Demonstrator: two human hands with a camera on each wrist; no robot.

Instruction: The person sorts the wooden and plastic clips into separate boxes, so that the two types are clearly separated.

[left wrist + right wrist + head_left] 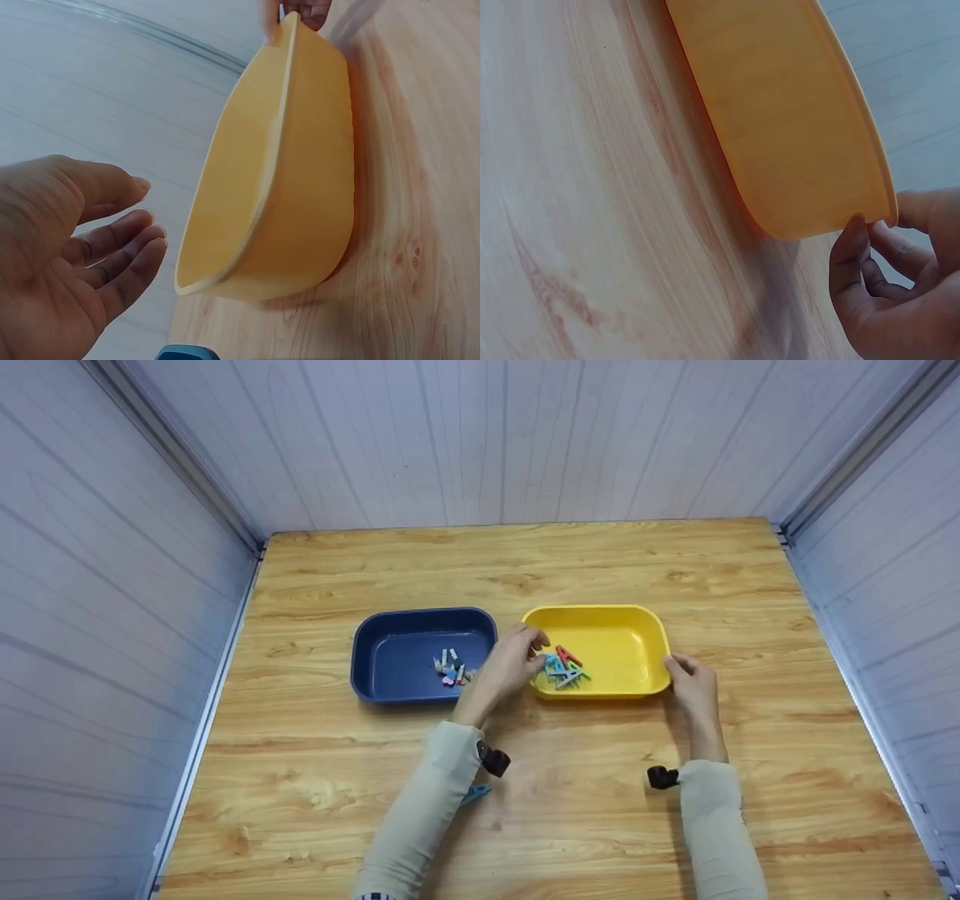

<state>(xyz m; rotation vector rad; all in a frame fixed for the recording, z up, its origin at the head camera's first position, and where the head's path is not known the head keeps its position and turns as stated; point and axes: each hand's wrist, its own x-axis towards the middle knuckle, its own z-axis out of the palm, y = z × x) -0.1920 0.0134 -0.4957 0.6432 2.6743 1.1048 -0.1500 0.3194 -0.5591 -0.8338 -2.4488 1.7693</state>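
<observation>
My right hand (694,686) pinches the right rim of a yellow plastic tub (622,682) between thumb and fingers, as the right wrist view also shows. Over the tub's left end hovers my left hand (510,664), its fingers loosely bent with nothing between them; in the left wrist view the fingertips (154,232) stand just off the rim. Inside the yellow tub, near its left side, lies a small pile of plastic clothespins (568,669) in blue, red, green and grey. Part of that pile is hidden behind the left fingers.
A dark blue tub (390,699) stands left of the yellow one, with several small pale clips (452,667) and decorated bits in it. One blue clothespin (476,793) lies on the wooden table (585,825), partly covered by the left sleeve. Pale panels (480,442) enclose the back and sides.
</observation>
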